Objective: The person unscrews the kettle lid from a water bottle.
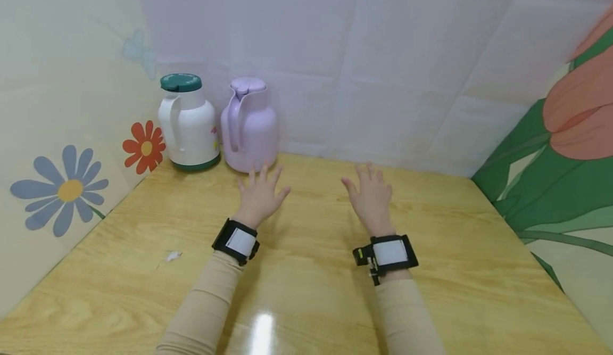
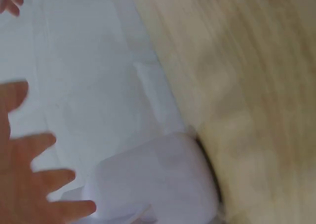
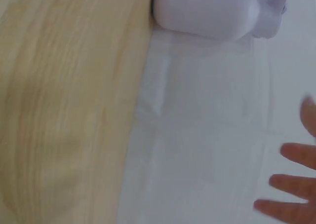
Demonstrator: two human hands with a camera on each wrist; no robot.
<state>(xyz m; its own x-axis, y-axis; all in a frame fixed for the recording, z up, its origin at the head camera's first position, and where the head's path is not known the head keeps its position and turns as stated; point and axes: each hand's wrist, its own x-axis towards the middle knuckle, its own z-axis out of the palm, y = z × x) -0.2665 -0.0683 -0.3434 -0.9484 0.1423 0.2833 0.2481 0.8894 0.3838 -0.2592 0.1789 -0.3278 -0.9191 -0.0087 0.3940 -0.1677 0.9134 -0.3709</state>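
Well, left grip (image 1: 260, 199) and right grip (image 1: 371, 200) extend forward over the table (image 1: 308, 259), spread wide.

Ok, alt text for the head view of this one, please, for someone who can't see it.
A person's left hand and right hand are held out, spread open, over a wood-grain table. At the back left, a green-lidded white jug and a lilac jug stand side by side before a pale backdrop.
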